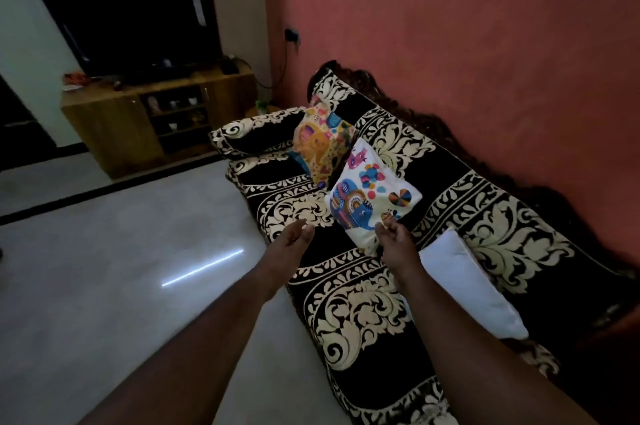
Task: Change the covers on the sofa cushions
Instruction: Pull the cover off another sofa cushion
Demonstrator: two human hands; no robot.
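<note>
A white cushion with a colourful elephant print (372,192) leans on the sofa (485,217), which wears a black and cream floral throw. Behind it stands a yellow patterned cushion (323,144). A plain white cushion with no cover (464,282) lies to the right on the seat. My left hand (292,237) hovers just left of the elephant cushion's lower corner, fingers relaxed and holding nothing. My right hand (394,237) is at the cushion's lower edge, fingers loosely bent and empty; whether it touches the cushion I cannot tell.
A red wall (467,26) runs behind the sofa. A wooden TV cabinet (138,116) with a dark screen (138,9) stands at the far end. Pale glossy floor (121,269) lies to the left of the sofa.
</note>
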